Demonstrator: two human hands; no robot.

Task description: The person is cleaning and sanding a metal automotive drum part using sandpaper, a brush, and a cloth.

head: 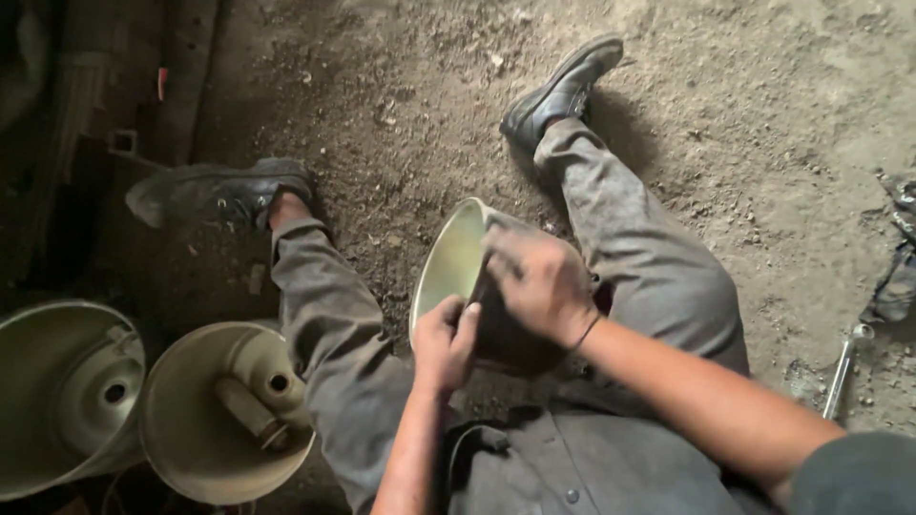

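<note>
Seated on the dirt floor [382,114], the person steadies a pale metal bowl-shaped shell [448,262] between the knees; left hand [445,340] fingers grip its rim, right hand [540,282] fingers curl over its back.

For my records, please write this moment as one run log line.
left hand: grips bowl rim | right hand: pressed on metal bowl | place: seated, dirt floor | nearby: two metal housings

Dusty, gritty dirt floor [763,114] in dim light, with dark metal parts [114,95] piled at the left edge
</note>
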